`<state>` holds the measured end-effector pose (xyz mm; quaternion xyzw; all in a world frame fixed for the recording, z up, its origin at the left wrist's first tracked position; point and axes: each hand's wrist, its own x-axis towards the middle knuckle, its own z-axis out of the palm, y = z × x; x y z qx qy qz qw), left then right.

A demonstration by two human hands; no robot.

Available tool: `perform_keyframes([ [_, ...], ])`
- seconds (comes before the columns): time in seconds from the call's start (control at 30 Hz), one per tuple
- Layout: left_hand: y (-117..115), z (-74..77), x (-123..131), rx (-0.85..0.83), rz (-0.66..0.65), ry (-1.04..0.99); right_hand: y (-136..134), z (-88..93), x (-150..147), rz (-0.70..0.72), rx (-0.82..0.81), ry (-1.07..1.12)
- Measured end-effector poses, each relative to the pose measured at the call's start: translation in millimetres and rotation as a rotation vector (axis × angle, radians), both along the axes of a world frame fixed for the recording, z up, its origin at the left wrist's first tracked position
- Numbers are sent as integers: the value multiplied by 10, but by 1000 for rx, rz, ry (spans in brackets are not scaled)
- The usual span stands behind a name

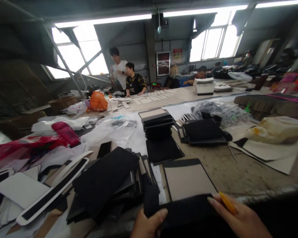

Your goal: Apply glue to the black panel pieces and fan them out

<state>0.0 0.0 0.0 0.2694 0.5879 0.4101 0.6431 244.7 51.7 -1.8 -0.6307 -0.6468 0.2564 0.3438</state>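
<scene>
At the bottom edge my left hand (149, 224) grips the left side of a black fabric piece (186, 215), thumb on top. My right hand (238, 219) lies on the same piece at its right side, with a yellow pencil-like tool (227, 202) between its fingers. Just beyond the piece lies a tan board with a black border (188, 178). A fanned heap of black pieces (109, 185) sits to the left of my hands.
A stack of black boards (157, 124) and a black folded pile (203, 132) stand mid-table. White strips with black centres (52, 191), a red bag (27, 145) and an orange bag (98, 101) lie left. Two people (127, 77) work at the far end, others by the right windows.
</scene>
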Motion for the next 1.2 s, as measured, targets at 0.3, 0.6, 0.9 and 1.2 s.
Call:
perform_keyframes([
  [0.3,517,119,203,131,24,280,426,162,148,103,-78,-390],
  [0.6,631,-320,299,130,-26,510,362,-257,283,65,-70,-687],
  [0.9,662,-412,293,97,-154,582,338,-351,303,77,-31,-751],
  [1.2,658,-434,307,81,-178,638,330,-395,321,72,-81,-776],
])
